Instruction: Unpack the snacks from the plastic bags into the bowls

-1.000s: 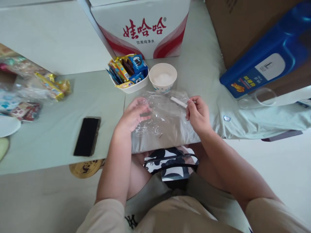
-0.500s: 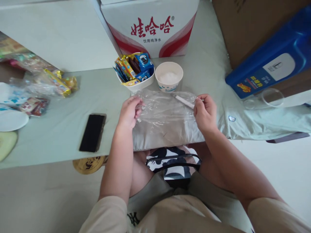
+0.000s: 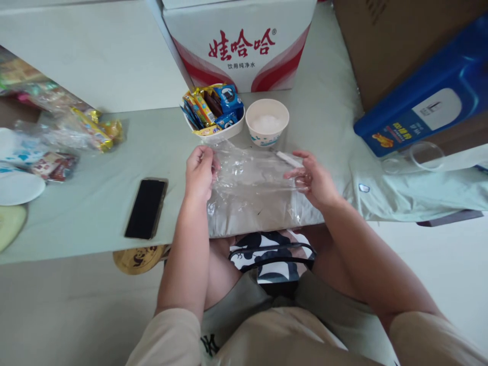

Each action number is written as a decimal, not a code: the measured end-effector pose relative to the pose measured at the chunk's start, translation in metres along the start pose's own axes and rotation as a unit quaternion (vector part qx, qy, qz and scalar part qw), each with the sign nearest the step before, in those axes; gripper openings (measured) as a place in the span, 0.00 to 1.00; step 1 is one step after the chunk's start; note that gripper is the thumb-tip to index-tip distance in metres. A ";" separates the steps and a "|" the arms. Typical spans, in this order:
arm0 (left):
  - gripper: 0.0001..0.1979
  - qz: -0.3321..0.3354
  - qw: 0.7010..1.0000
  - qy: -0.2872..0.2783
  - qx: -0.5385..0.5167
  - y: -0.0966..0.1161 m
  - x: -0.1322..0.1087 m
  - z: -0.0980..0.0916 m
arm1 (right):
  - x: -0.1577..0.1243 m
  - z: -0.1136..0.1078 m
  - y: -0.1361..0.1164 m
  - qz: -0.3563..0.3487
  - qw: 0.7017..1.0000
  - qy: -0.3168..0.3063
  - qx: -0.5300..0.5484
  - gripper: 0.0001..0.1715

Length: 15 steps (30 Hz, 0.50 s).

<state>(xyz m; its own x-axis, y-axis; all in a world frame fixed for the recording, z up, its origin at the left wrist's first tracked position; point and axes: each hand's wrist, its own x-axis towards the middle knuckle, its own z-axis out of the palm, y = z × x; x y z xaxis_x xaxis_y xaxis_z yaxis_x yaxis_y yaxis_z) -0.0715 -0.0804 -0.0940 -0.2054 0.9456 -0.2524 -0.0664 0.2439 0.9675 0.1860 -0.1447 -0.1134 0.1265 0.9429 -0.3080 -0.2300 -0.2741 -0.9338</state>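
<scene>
A clear plastic bag [image 3: 251,183] lies on the pale green cloth-covered table [image 3: 95,203] right in front of me. My left hand [image 3: 199,173] pinches the bag's left edge with closed fingers. My right hand [image 3: 314,180] is at the bag's right edge with its fingers stretched out, partly inside or under the plastic. A white strip [image 3: 288,159] sits at the bag's top right corner. Behind the bag stand a white bowl of wrapped snacks [image 3: 213,114] and a paper cup of white grains [image 3: 267,122].
A black phone [image 3: 146,207] lies left of my left arm. Loose snack packets [image 3: 76,134] and a white plate [image 3: 17,188] are at the far left. A white and red carton [image 3: 240,43] stands behind; a blue jug [image 3: 423,91] and brown box [image 3: 381,40] at right.
My right hand has let go of its pinch on the white strip and stretched its fingers out along the bag's right edge. My left hand keeps its grip on the left edge.
</scene>
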 end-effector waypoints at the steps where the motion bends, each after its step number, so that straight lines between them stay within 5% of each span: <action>1: 0.13 -0.001 1.000 -0.009 0.004 0.001 -0.002 0.000 | -0.001 0.001 0.000 0.008 1.000 -0.017 -0.005 0.29; 8: 0.12 0.010 0.999 -0.032 0.028 0.001 -0.002 -0.002 | -0.001 -0.002 -0.002 -0.065 0.998 0.005 -0.012 0.18; 15: 0.13 0.003 0.999 -0.024 0.023 0.002 -0.002 -0.002 | 0.006 -0.007 -0.003 -0.070 0.994 0.051 0.074 0.22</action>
<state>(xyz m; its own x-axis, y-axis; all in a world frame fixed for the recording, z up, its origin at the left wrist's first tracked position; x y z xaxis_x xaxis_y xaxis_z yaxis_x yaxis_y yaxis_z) -0.0733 -0.0825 -0.0916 -0.1576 0.9561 -0.2472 -0.0205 0.2472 0.9688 0.1937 -0.1396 -0.1139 0.2627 0.9437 -0.2012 -0.3412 -0.1042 -0.9342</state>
